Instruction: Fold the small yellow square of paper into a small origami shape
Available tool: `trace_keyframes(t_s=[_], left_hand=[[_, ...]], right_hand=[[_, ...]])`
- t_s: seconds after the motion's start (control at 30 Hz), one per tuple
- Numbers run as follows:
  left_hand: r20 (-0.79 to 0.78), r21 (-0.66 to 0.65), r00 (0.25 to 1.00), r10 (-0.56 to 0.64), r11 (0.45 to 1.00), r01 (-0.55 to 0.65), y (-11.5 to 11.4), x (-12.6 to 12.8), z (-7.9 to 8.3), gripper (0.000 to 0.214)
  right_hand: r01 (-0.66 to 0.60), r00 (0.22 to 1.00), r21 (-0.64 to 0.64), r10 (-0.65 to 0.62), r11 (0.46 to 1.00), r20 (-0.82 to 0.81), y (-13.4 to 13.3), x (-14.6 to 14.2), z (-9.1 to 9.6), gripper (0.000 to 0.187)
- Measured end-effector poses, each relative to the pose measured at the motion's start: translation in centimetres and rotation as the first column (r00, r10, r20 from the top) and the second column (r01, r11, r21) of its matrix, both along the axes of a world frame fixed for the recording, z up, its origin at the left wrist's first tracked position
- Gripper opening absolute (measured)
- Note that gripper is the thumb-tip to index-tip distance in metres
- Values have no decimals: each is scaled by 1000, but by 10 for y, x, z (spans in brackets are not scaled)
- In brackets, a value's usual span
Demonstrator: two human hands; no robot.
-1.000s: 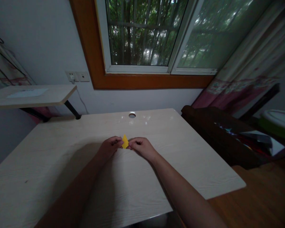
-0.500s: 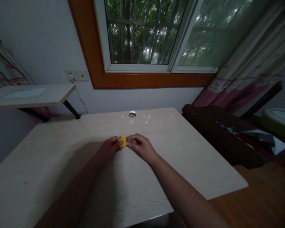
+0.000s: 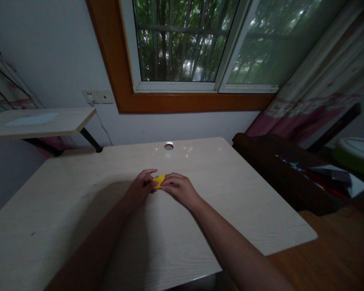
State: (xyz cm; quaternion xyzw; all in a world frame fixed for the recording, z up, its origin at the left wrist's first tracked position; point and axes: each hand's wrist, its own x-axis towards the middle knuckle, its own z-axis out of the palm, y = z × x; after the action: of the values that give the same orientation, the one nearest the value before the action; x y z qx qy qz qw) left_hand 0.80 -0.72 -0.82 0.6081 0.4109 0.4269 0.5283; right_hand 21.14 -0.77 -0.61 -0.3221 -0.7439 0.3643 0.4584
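Observation:
A small piece of folded yellow paper [image 3: 159,180] is between my two hands, over the middle of the pale wood-grain desk [image 3: 182,230]. My left hand [image 3: 141,186] pinches its left side between thumb and fingers, with the index finger lifted and stretched out above. On the other side, my right hand [image 3: 179,186] has its thumb and fingertips closed on the paper's right edge. The fingers cover part of the paper, so its full shape is hidden.
A raised shelf [image 3: 42,121] on black legs stands at the desk's back left, with a sheet lying on it. Near the back edge is a round cable hole [image 3: 169,146]. Dark wooden furniture [image 3: 269,173] holding assorted items is at the right, below a curtain [image 3: 315,89].
The yellow paper has turned from pointing upward to leaning right. My right fingers have come onto its right edge, and my left index finger has lifted away.

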Motion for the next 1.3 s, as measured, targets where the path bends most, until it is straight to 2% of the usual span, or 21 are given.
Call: trace_keyframes(t_s=[0.17,0.37,0.6,0.7,0.77,0.87,1.07,1.17,1.3], left_hand=[[37,-2,999,18,1000,-18,-3,1,5,47],[48,33,999,-24,999,22,-3,2,0,44],[105,154,994,21,987,-37,-11,4,-3,37],[-67,209,992,103,974,-87,-13,4,-1,30],[-210,263,963,170,958,-111,-15,5,3,23],[-315,374,924,218,923,-90,-18,5,11,15],[-337,535,890,308,840,-88,-20,5,15,10],[-325,519,889,323,846,-117,-19,5,12,10],[-294,423,900,321,888,-179,-20,7,10,12]], right_hand=[[24,1000,9,-24,1000,-18,1,0,0,15],[-6,1000,-10,7,1000,27,1,-1,-1,16],[62,994,-100,-70,993,-88,2,1,3,13],[69,986,-151,-90,986,-140,3,0,2,13],[59,983,-181,-90,982,-163,4,-1,1,13],[52,979,-207,-92,977,-185,3,-3,2,12],[59,953,-273,-135,960,-271,0,-6,4,12],[62,947,-305,-152,950,-281,0,-7,2,13],[76,948,-344,-175,936,-267,-1,-8,3,16]])
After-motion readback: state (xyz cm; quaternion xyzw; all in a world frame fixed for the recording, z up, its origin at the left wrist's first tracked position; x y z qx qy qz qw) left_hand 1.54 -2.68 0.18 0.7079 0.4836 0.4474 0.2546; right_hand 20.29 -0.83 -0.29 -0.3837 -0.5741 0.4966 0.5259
